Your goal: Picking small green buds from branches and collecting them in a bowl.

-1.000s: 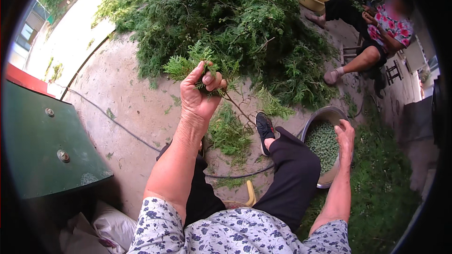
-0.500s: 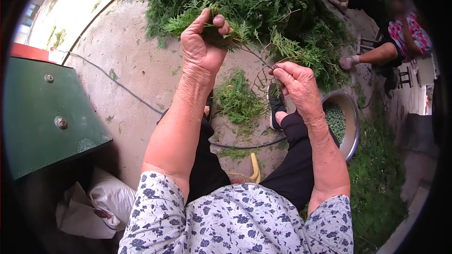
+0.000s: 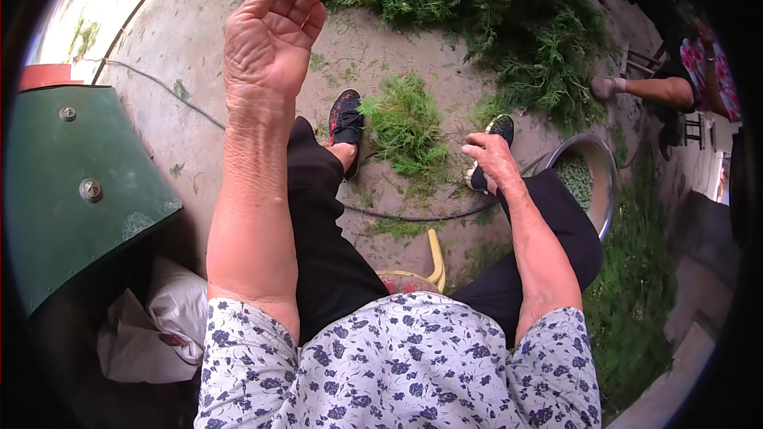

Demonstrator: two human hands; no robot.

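My left hand (image 3: 278, 36) is raised at the upper left, palm showing and fingers stretched out, with nothing in it. My right hand (image 3: 494, 159) hangs over my right shoe (image 3: 501, 127), its fingers loosely bent and apart; I see no branch in it. Between my feet lies a small heap of green conifer sprigs (image 3: 407, 123). A large pile of leafy evergreen branches (image 3: 477, 8) spreads across the ground ahead. Beside my right knee stands a metal basin (image 3: 610, 183) holding many small pale-green cones or seeds (image 3: 574, 179).
A green metal box (image 3: 87, 183) stands at the left, above a white sack (image 3: 179, 310). A dark cable (image 3: 413, 217) runs across the floor past my feet. Another person (image 3: 675, 87) sits at the far right. More loose greenery (image 3: 636, 294) covers the ground at the right.
The leafy branch that both hands held is gone from them. My left hand has opened and moved up and left; my right hand has dropped lower. My feet have spread apart.
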